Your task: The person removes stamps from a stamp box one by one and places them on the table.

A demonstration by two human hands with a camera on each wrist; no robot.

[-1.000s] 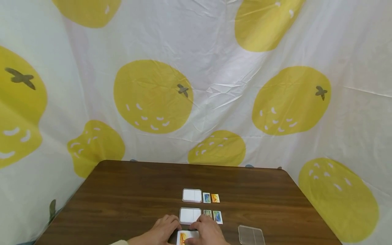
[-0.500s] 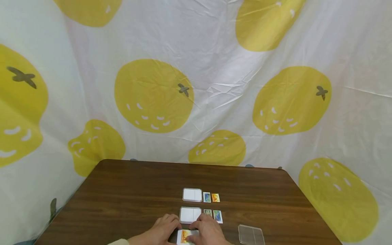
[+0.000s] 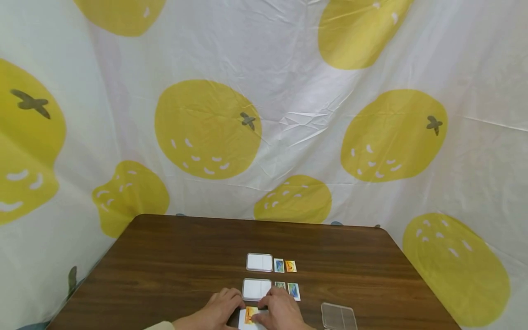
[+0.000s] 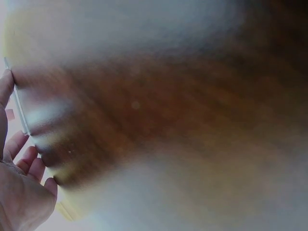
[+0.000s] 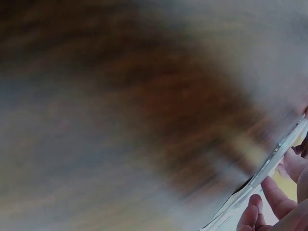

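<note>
At the near edge of the head view lies a flat clear case with a white insert (image 3: pixel 243 324). On the insert is a small orange stamp (image 3: pixel 250 315). My left hand (image 3: pixel 218 308) grips the case's left side; in the left wrist view its fingertips (image 4: pixel 32 153) meet the case edge (image 4: pixel 20 111). My right hand (image 3: pixel 282 310) lies over the right side, its thumb pressing on the insert at the stamp's right edge and its index finger by the far edge. The right wrist view shows its fingers (image 5: pixel 275 196) along the case edge (image 5: pixel 269 166). The near part of the case is cut off.
Two more clear cases, a middle one (image 3: pixel 252 289) and a far one (image 3: pixel 259 262), hold white inserts. Beside each lie two stamps, including a blue-green one (image 3: pixel 293 291) and an orange one (image 3: pixel 290 266). A clear lid (image 3: pixel 338 316) lies to the right on the wooden table (image 3: pixel 173 261).
The orange stamp has shifted up and slightly right on the white insert, with my right thumb moving alongside it. My left hand has stayed in place.
</note>
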